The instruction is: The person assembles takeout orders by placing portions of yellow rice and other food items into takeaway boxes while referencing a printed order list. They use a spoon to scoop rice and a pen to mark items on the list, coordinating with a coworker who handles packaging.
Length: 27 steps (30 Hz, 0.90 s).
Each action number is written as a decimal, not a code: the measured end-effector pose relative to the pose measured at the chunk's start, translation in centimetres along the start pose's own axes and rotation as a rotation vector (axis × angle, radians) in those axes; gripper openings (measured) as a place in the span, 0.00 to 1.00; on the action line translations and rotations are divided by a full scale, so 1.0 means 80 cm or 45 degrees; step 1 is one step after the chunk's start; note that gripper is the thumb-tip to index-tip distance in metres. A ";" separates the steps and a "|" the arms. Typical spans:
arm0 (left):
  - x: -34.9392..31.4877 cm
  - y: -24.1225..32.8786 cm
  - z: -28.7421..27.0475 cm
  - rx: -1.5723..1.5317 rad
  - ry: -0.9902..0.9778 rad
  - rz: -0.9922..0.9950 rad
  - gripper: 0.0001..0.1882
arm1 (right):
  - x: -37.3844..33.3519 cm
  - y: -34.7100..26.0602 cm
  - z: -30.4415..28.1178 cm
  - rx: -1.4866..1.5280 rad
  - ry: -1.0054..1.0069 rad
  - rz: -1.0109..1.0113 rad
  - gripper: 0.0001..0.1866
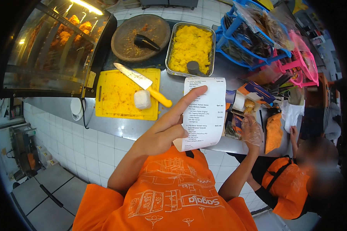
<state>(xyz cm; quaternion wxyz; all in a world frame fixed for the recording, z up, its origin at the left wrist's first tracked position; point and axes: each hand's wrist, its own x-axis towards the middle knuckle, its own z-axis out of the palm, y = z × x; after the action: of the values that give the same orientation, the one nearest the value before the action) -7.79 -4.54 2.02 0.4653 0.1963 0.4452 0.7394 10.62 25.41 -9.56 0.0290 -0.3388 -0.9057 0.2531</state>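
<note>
My left hand (162,129) is closed on a long printed receipt (216,127), held upright over the counter. Its index finger lies stretched across the paper. A clear plastic glove covers my right hand (252,131), whose fingers are drawn together at an open food box (260,93) with a white round block (239,102) and a browned fried piece (250,105) inside. What these fingers grip, if anything, is hard to make out. On the yellow cutting board (113,92) rest a yellow-handled knife (137,79) and a white rounded block (142,99).
Behind the board stand a round chopping block (123,36) with a black object and a metal tray (169,57) of yellow food with a grey scoop. A lit glass cabinet (34,73) is left; blue baskets (235,56) and pink baskets (297,71) right. A co-worker (285,184) stands right.
</note>
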 end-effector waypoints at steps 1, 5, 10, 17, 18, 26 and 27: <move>0.000 0.000 0.000 -0.002 -0.016 0.016 0.52 | -0.002 -0.001 0.000 -0.023 0.006 -0.012 0.14; -0.001 0.000 -0.004 0.139 -0.064 0.129 0.48 | -0.015 -0.009 -0.007 0.027 -0.014 0.036 0.14; -0.003 0.001 0.000 0.015 -0.039 0.042 0.51 | -0.024 -0.016 -0.008 -0.065 0.008 0.044 0.15; -0.003 0.002 0.004 -0.026 -0.032 0.046 0.54 | -0.030 -0.004 0.004 0.095 0.003 0.076 0.15; -0.003 0.002 0.003 -0.013 -0.039 0.057 0.54 | -0.031 -0.003 0.004 0.115 0.027 0.046 0.15; -0.007 -0.004 -0.011 0.055 -0.115 0.113 0.48 | -0.030 -0.015 -0.003 0.130 -0.045 0.119 0.14; -0.008 -0.005 -0.013 0.084 -0.123 0.114 0.48 | -0.029 -0.016 -0.005 0.123 -0.066 0.140 0.15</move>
<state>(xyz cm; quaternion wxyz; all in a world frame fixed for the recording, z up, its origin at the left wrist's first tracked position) -8.05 -5.52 1.23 0.4458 0.2667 0.4371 0.7342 11.74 23.27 -8.27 0.0079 -0.3797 -0.8729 0.3062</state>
